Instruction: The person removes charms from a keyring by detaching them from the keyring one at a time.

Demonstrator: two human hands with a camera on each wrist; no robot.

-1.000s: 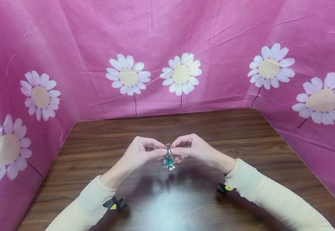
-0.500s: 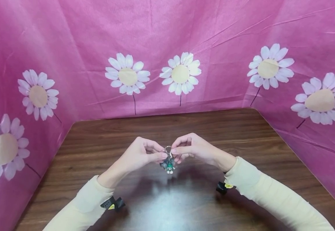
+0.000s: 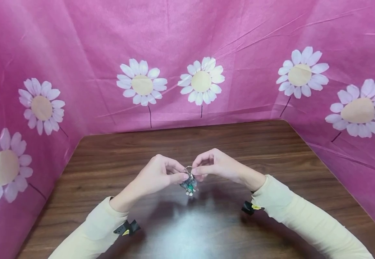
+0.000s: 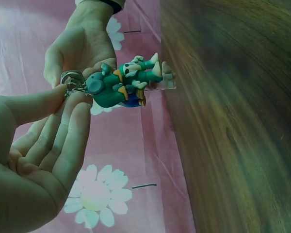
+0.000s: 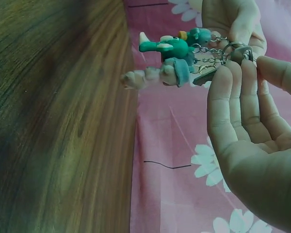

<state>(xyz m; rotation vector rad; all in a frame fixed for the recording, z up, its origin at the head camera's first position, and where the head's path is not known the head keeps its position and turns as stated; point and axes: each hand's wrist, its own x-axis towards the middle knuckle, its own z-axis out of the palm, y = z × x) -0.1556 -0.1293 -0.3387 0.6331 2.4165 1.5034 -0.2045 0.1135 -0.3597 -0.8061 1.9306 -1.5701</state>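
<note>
Above the table, my left hand (image 3: 155, 174) and right hand (image 3: 218, 167) meet at a bunch of figurine keychains (image 3: 190, 187). Thumb and fingers of each hand pinch the metal rings (image 4: 72, 77) at the top; fingertips hide part of them. Small figurines dangle below on short chains (image 5: 211, 50). One is a green figure (image 5: 174, 48) with pale feet; another wears a blue-green hat (image 5: 183, 72). The left wrist view also shows a rounded green figure (image 4: 105, 91). A flat metal piece (image 5: 205, 77), possibly a key, hangs near my right fingertips.
The brown wood-grain table (image 3: 126, 144) spreads beneath both hands. Pink cloth (image 3: 174, 28) printed with white daisies surrounds its back and sides. Black straps with small devices sit at the left sleeve (image 3: 90, 223) and right sleeve (image 3: 291, 205).
The dangling figurines have turned and hang slightly lower. My left hand has shifted a little to the right; both hands keep their pinch on the rings.
</note>
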